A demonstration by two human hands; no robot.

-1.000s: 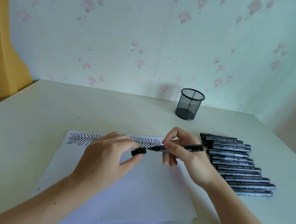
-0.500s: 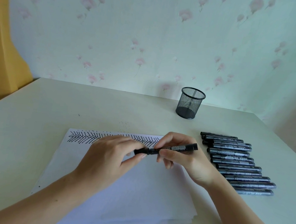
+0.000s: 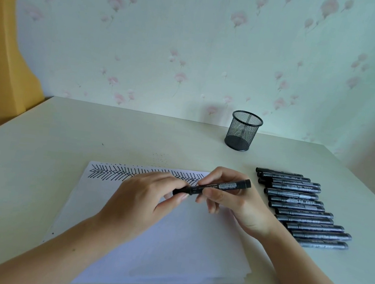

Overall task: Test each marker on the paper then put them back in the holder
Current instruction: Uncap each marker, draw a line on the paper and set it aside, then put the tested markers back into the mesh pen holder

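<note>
Holder [image 3: 243, 131] stands upright and alone near the back wall, mouth unobstructed. Bare counter [image 3: 90, 136] between it and the paper [image 3: 171, 244]. Marker row [image 3: 302, 209] blocks the right side, just beside the paper.

Soft, even daylight fills the scene; the mesh holder [image 3: 243, 131] throws a faint shadow onto the wall behind the table's [image 3: 41, 154] far edge. Wide-angle distortion bows the edges; focus sharp.

the held marker [image 3: 214, 187] carries a white barcode label, its print too small to read.
</note>
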